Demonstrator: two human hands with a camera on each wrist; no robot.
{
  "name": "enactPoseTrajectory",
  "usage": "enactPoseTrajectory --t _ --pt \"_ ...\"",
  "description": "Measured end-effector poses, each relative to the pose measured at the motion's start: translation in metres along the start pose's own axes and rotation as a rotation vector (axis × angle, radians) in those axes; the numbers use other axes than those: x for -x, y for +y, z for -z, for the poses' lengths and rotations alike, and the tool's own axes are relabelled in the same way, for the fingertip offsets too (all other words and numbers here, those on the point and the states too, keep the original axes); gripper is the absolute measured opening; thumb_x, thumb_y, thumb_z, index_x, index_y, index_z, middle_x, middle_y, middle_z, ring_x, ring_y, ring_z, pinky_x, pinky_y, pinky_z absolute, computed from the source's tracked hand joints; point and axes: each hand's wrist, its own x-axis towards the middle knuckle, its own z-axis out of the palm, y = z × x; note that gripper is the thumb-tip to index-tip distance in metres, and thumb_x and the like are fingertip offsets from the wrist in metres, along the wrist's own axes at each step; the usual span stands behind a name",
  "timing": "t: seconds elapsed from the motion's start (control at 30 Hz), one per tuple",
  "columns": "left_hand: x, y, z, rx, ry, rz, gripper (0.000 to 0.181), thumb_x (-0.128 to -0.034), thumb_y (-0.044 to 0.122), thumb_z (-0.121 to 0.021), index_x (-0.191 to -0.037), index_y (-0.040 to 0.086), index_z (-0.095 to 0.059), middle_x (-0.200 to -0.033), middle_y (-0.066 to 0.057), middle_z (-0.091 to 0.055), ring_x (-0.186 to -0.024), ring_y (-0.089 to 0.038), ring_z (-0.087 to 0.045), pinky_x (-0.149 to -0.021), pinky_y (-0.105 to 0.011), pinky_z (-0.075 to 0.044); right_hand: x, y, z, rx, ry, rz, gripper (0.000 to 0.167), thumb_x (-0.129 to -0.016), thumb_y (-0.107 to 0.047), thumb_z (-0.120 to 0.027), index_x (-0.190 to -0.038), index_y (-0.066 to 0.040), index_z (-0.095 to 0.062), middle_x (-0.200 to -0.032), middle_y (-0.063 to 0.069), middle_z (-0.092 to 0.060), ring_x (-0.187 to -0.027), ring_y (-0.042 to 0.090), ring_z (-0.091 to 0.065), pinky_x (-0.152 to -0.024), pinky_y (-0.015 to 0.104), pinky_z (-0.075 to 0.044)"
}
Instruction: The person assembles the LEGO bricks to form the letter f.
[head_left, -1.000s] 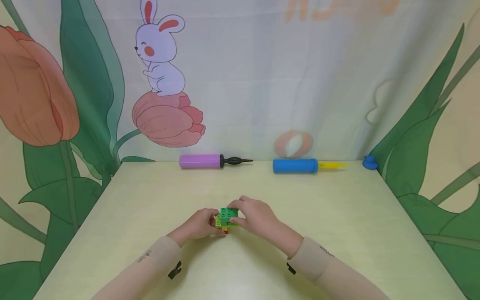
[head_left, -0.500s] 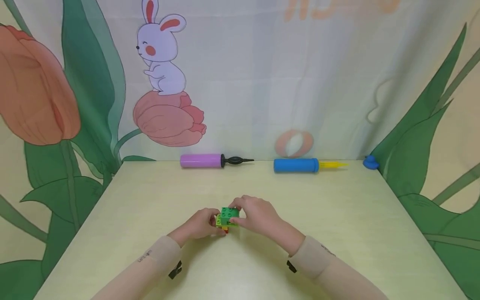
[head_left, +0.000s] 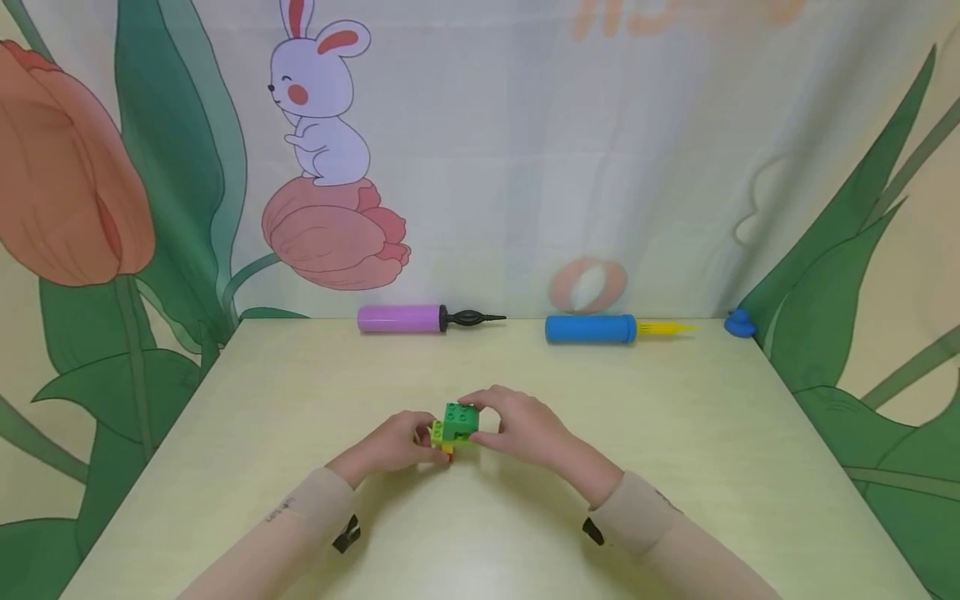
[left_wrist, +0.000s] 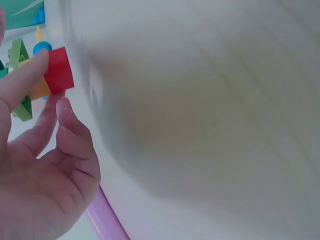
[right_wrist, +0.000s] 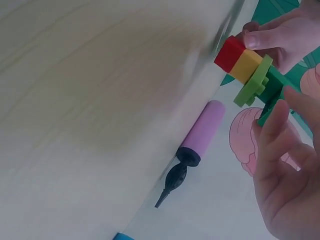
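Note:
Between the hands stands a small stack of toy building bricks. From the bottom it has a red brick [right_wrist: 230, 54], a yellow brick [right_wrist: 246, 66], a lime green plate [head_left: 437, 432] and a dark green brick [head_left: 461, 422] on top. My left hand [head_left: 396, 442] pinches the lower part, thumb and a finger on the red and yellow bricks, as the left wrist view shows. From the right, my right hand [head_left: 525, 427] holds the dark green brick between thumb and fingers. The dark green brick sits over the plate's right part; whether it is pressed fully on, I cannot tell.
At the table's [head_left: 675, 467] back edge lie a purple hand pump [head_left: 401, 319] with a black nozzle and a blue hand pump [head_left: 591, 329] with a yellow nozzle. A small blue duck-shaped toy [head_left: 740, 323] is at the back right corner. A printed curtain [head_left: 480, 167] hangs behind.
The dark green brick and my right hand have shifted slightly up in the head view. My left hand has moved a little with the stack, and both hands keep their hold.

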Motion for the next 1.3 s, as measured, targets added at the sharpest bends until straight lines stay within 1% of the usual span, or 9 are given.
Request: enactPoseTrajectory --t 0.27,0.43,0.6,0.7,0.8,0.9,1.07,1.2,1.3 --pt "0.004 0.003 0.002 0.013 -0.012 -0.068 0.03 -0.0825 0.033 -0.077 -0.081 0.011 -0.057 -0.076 -0.002 -0.055 -0.068 -0.016 -0.05 -0.058 -0.03 -0.041 0.005 0.01 0.007 -0.047 0.004 -0.013 0.05 -0.089 -0.027 -0.072 -0.135 -0.028 -0.055 -0.111 -0.003 -0.061 -0.056 0.005 -0.057 -0.056 0.026 -0.048" --pt "0.007 0.006 0.001 0.06 -0.016 -0.078 0.023 -0.0865 0.033 -0.073 -0.089 0.011 -0.065 -0.083 0.0 -0.06 -0.072 -0.018 -0.055 -0.062 -0.032 -0.046 0.005 0.013 0.01 -0.063 -0.001 -0.06 0.049 -0.09 -0.03 -0.07 -0.137 -0.027 -0.054 -0.107 -0.006 -0.062 -0.052 0.005 -0.058 -0.053 0.028 -0.048" --pt "0.008 0.008 -0.001 0.143 -0.042 -0.093 0.028 -0.0911 0.03 -0.068 -0.104 0.006 -0.069 -0.091 0.0 -0.066 -0.076 -0.023 -0.061 -0.066 -0.031 -0.049 0.008 0.015 0.013 -0.12 -0.003 -0.108 0.047 -0.091 -0.029 -0.068 -0.136 -0.023 -0.055 -0.104 -0.004 -0.064 -0.053 0.015 -0.063 -0.051 0.03 -0.048" --pt "0.01 0.01 -0.002 0.167 -0.06 -0.097 0.032 -0.0899 0.028 -0.07 -0.109 0.003 -0.068 -0.093 -0.001 -0.066 -0.077 -0.024 -0.062 -0.068 -0.032 -0.05 0.009 0.017 0.014 -0.154 -0.006 -0.129 0.046 -0.092 -0.029 -0.068 -0.135 -0.022 -0.055 -0.103 -0.004 -0.064 -0.055 0.021 -0.064 -0.05 0.031 -0.047" --pt "0.011 0.011 -0.004 0.16 -0.064 -0.095 0.033 -0.0863 0.024 -0.074 -0.111 0.003 -0.067 -0.093 0.0 -0.066 -0.078 -0.02 -0.062 -0.07 -0.032 -0.05 0.01 0.019 0.015 -0.177 -0.008 -0.139 0.045 -0.092 -0.028 -0.067 -0.135 -0.02 -0.056 -0.103 -0.003 -0.064 -0.056 0.023 -0.064 -0.051 0.033 -0.048" --pt "0.012 0.013 -0.006 0.119 -0.027 -0.098 0.033 -0.0836 0.02 -0.077 -0.111 0.005 -0.068 -0.089 0.004 -0.066 -0.075 -0.017 -0.059 -0.069 -0.031 -0.049 0.01 0.022 0.014 -0.201 -0.013 -0.161 0.044 -0.092 -0.029 -0.066 -0.134 -0.021 -0.056 -0.103 -0.002 -0.064 -0.057 0.024 -0.064 -0.053 0.034 -0.048" --pt "0.015 0.019 -0.008 0.068 0.071 -0.112 0.03 -0.082 0.017 -0.078 -0.109 0.007 -0.072 -0.083 0.007 -0.067 -0.068 -0.016 -0.054 -0.062 -0.028 -0.046 0.011 0.025 0.015 -0.263 -0.017 -0.216 0.044 -0.093 -0.03 -0.065 -0.135 -0.025 -0.051 -0.106 -0.001 -0.063 -0.061 0.027 -0.065 -0.056 0.035 -0.049" --pt "0.017 0.022 -0.009 0.048 0.124 -0.101 0.027 -0.0798 0.022 -0.081 -0.104 0.013 -0.073 -0.082 0.007 -0.066 -0.068 -0.016 -0.052 -0.06 -0.028 -0.045 0.011 0.026 0.017 -0.291 -0.018 -0.229 0.038 -0.094 -0.029 -0.064 -0.13 -0.028 -0.051 -0.107 0.001 -0.063 -0.062 0.029 -0.065 -0.056 0.036 -0.049" --pt "0.018 0.025 -0.011 0.035 0.156 -0.093 0.029 -0.0769 0.026 -0.083 -0.101 0.015 -0.071 -0.083 0.004 -0.064 -0.069 -0.017 -0.052 -0.06 -0.029 -0.045 0.011 0.027 0.018 -0.293 -0.026 -0.219 0.033 -0.095 -0.029 -0.063 -0.126 -0.031 -0.053 -0.108 0.001 -0.064 -0.062 0.03 -0.065 -0.059 0.037 -0.05"
